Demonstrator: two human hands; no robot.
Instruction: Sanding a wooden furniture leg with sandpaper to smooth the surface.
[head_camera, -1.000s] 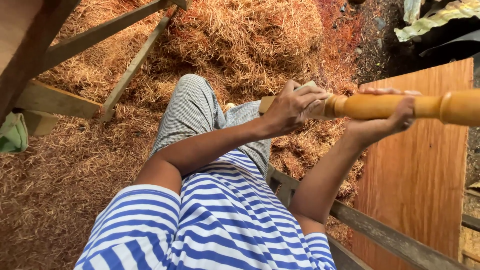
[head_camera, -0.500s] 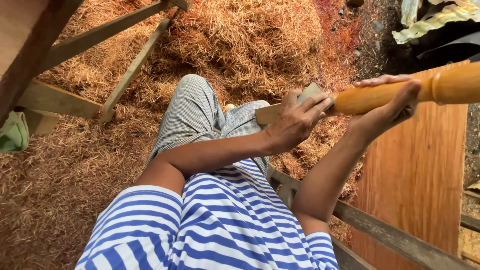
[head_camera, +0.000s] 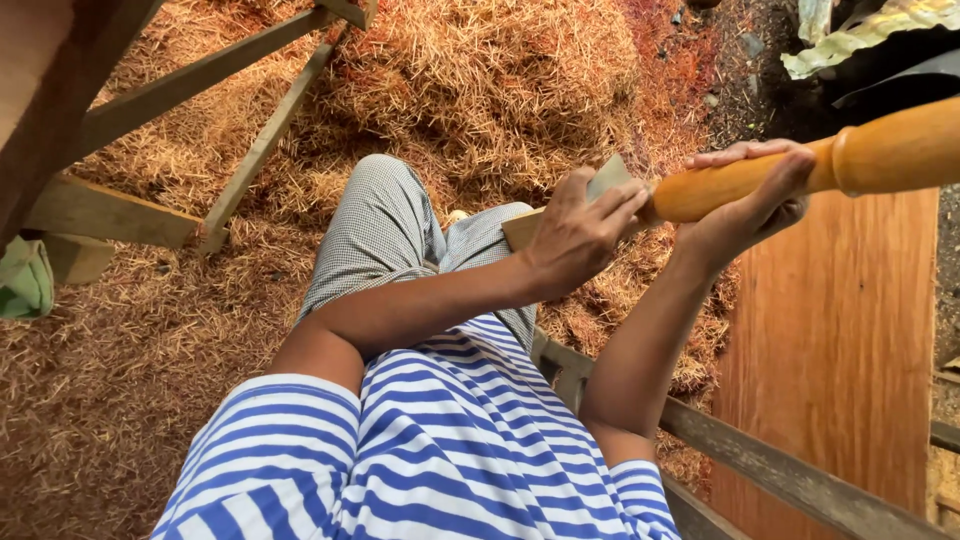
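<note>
Landmark: the turned wooden spindle (head_camera: 800, 165), a yellow-varnished piece with a raised ring. Its long axis runs from its squared near end, just above your knee, up and out toward the upper right edge of the view, rising slightly; it is carried in the air, not resting on any bench.

Your right hand (head_camera: 750, 195) is clenched around the spindle's round shaft just below the ring, palm under, fingers over the top; it bears the weight. Your left hand (head_camera: 580, 235) sits at the spindle's lower end, grasping a small grey sheet (head_camera: 608, 178), seemingly abrasive paper, pressed against the wood where the round part meets the square block; I cannot tell how firmly it bears. The left hand is thus nearer the end of the piece; the right hand nearer its middle.

Below the spindle lie heaped wood shavings (head_camera: 480, 90); to its right stands a reddish board (head_camera: 830, 330).
</note>
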